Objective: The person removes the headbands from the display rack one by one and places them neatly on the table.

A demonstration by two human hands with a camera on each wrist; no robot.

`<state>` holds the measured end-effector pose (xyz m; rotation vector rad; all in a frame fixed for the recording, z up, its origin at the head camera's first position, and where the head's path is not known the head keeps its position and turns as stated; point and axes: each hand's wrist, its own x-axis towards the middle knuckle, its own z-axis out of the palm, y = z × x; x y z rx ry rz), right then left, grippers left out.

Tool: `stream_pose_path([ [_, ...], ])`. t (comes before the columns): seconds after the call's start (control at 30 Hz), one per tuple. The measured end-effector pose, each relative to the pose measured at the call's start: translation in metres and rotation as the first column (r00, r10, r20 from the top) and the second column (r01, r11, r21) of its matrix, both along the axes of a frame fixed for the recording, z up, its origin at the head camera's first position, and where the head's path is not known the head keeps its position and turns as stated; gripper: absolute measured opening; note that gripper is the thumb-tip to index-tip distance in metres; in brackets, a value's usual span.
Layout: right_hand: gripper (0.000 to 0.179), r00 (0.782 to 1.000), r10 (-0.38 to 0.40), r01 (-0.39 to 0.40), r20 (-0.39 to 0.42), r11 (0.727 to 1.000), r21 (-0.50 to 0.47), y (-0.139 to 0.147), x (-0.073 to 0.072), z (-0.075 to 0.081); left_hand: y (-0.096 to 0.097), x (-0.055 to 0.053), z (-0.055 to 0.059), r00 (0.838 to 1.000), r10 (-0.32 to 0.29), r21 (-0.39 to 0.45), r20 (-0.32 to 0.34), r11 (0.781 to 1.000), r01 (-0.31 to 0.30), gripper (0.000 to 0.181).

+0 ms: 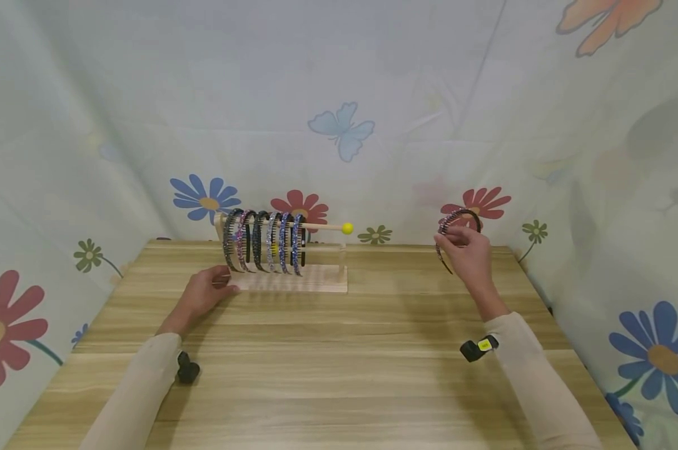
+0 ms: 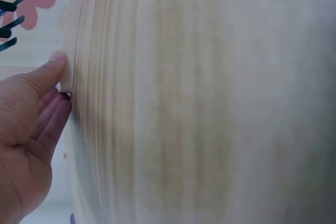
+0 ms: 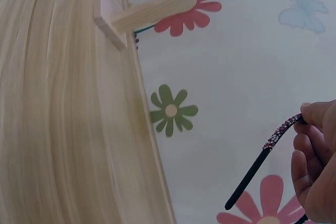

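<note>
A glitter-covered headband (image 1: 443,224) with comb teeth is pinched between the thumb and fingers of my right hand (image 1: 467,253), raised over the table's right side. In the right wrist view, one black tip of it points down and left, below a patch of pink and white stones. My left hand (image 1: 206,290) grips the left end of a wooden headband stand (image 1: 294,286), thumb on the base and fingers at its end. Several glittery headbands (image 1: 270,240) hang side by side on the stand's upper rod, toward its left half.
The rod ends at the right in a yellow ball (image 1: 347,229), with no headband beside it. A lower rod runs under it to a short post (image 1: 342,259). The stand sits near the back edge of the wood-grain table (image 1: 328,369). Behind hangs a flower-printed cloth (image 1: 406,75).
</note>
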<state>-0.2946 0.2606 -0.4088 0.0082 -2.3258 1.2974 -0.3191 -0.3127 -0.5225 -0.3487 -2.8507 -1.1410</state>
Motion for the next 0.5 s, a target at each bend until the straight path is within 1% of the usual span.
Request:
stream_pose_path([
  [0.23,0.035,0.999,-0.048,0.048,0.015,0.999,0.017,0.018,-0.006,-0.013,0.000,0.001,0.001,1.000,-0.005,0.001,-0.006,1.000,0.005,0.061],
  [0.5,0.033,0.992,-0.123,0.120,0.022,0.989,0.086,0.036,-0.010,-0.024,0.001,0.000,0.001,1.000,0.000,-0.001,0.000,1.000,0.000,0.062],
])
